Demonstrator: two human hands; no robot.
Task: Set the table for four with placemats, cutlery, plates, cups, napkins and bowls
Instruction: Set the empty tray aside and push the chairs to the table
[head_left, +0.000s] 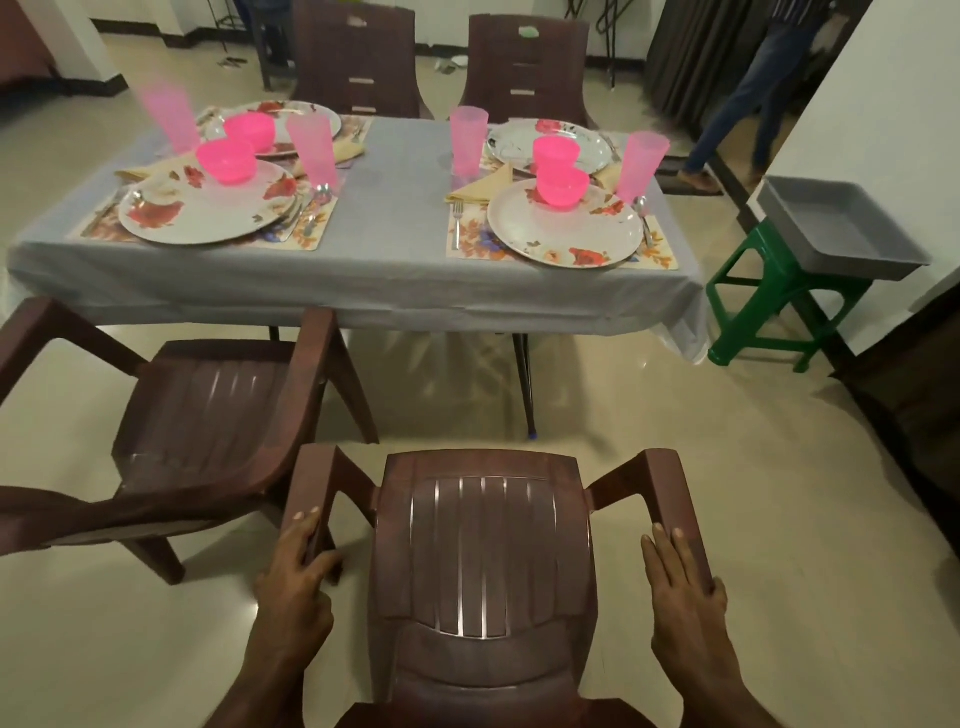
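A brown plastic chair (483, 551) stands in front of me on the floor, away from the table. My left hand (297, 582) grips its left armrest and my right hand (684, 587) grips its right armrest. The table (384, 249), under a grey cloth, carries floral placemats (655, 257) with floral plates (566, 228), pink bowls (562, 188), tall pink cups (642, 165), folded yellow napkins (483, 188), forks (457, 221) and spoons (643, 210) at each place.
A second brown chair (208, 415) stands to my left near the table. Two more chairs (358, 57) are at the far side. A grey tray (841, 228) sits on a green stool (774, 306) at right. A person's legs (737, 104) are at the back right.
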